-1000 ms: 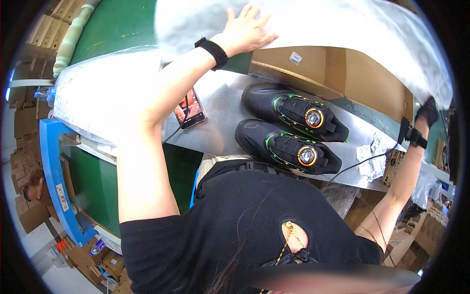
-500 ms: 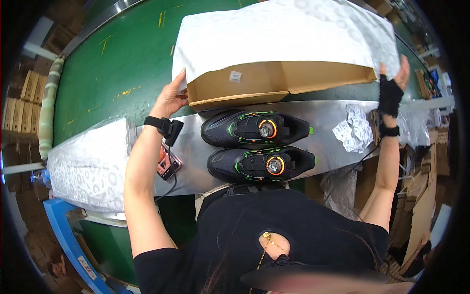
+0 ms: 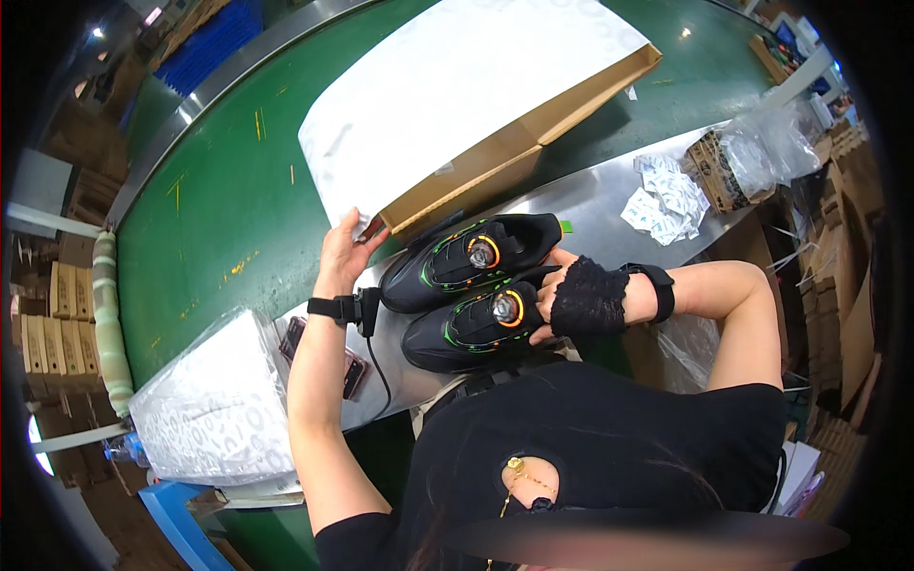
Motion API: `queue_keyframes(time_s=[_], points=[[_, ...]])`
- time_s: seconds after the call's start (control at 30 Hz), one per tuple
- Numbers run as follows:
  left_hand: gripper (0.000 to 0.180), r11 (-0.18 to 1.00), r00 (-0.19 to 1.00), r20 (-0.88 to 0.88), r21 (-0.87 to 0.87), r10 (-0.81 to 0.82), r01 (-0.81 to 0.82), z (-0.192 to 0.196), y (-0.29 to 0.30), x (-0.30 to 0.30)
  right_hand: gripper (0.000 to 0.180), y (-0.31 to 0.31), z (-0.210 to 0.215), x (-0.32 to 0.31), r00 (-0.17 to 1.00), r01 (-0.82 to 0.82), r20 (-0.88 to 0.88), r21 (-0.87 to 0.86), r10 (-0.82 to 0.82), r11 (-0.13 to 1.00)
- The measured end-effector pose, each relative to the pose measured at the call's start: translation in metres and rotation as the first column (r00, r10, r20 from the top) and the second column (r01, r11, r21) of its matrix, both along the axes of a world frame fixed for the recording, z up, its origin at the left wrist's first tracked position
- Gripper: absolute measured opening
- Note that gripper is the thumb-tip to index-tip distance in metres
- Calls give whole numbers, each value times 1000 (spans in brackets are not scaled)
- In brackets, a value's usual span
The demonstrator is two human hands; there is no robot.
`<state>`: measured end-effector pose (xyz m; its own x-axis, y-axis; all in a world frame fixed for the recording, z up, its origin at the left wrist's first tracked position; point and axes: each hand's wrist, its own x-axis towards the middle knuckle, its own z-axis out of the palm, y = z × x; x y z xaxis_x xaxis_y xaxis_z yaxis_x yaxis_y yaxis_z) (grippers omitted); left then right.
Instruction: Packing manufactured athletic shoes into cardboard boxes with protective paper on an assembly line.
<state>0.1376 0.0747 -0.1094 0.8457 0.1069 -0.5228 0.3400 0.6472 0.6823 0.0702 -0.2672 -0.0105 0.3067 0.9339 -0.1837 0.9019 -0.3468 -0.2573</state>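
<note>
A pair of black shoes, with green trim and orange-ringed dials, lies toes left in front of me: a far shoe (image 3: 447, 271) and a near shoe (image 3: 457, 335). My right hand (image 3: 557, 297), in a black lace wrist cover, is closed at their heels; some fingertips are hidden. Beyond the shoes stands an open brown cardboard shoe box (image 3: 466, 190), tilted, its inside toward me. White patterned tissue paper (image 3: 457, 95) drapes over its top and far side. My left hand (image 3: 347, 249) grips the box's near left corner, with the paper under the thumb.
A heap of small white sachets (image 3: 664, 198) lies on the metal ledge (image 3: 571, 195), beside a carton with clear plastic bags (image 3: 752, 157). At left sits a plastic-covered stack of patterned tissue (image 3: 219, 404). A phone (image 3: 354, 373) lies by my left forearm. Behind is the green table (image 3: 219, 190).
My right hand has left the box's right end and come down to the shoes' heels. The box now sits at a slant, its right end farther away. My left hand stays at its corner.
</note>
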Motion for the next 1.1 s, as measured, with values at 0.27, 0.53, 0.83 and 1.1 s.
queue_keyframes(time_s=[0.27,0.53,0.83,1.1], points=[[18,979,979,136,-118,-151,168,-17,63,-26,45,14,70,56,940,285,-313,508,-134,813],[23,974,995,13,201,100,-101,13,72,-56,45,85,57,162,579,814,-720,488,-383,314],[35,601,827,372,797,-421,-52,129,-16,-4,38,153,-8,168,514,794,-714,186,-476,579],[45,299,694,119,943,-711,145,90,-39,68,26,72,34,102,928,318,-341,509,-151,800]])
